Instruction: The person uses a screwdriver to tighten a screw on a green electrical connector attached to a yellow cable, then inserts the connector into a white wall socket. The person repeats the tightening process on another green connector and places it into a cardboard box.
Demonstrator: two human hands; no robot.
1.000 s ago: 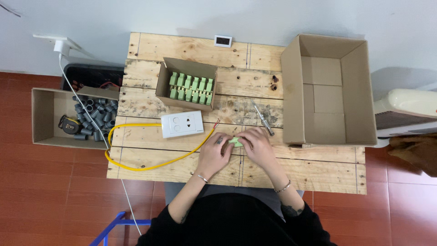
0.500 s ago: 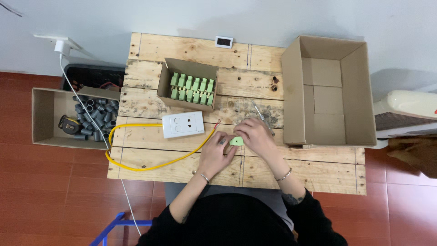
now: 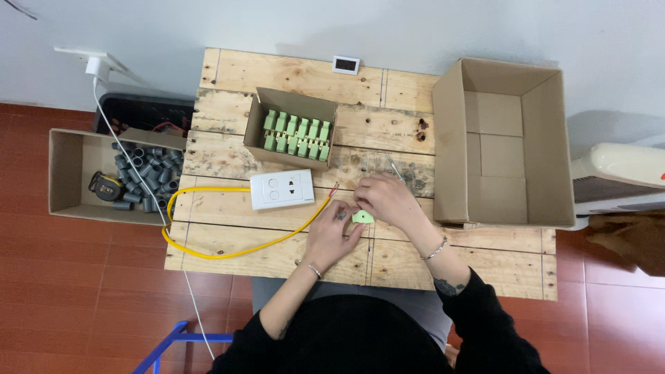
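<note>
Here both hands, left hand (image 3: 334,232) and right hand (image 3: 385,199), curl closed around a small green part (image 3: 361,217) above the wooden table (image 3: 228,208).

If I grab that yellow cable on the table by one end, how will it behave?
The yellow cable lies in a loose loop, so it probably flexes and trails rather than lifting stiffly. It looks thin and likely light. Its far end runs toward the hands, so it may drag there.

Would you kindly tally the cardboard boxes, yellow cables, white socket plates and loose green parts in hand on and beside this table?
Cardboard boxes: 3 – large empty box, small box of green parts, side box of grey pieces
Yellow cable: 1
White socket plate: 1
Green part between left hand and right hand: 1
Total: 6
</note>
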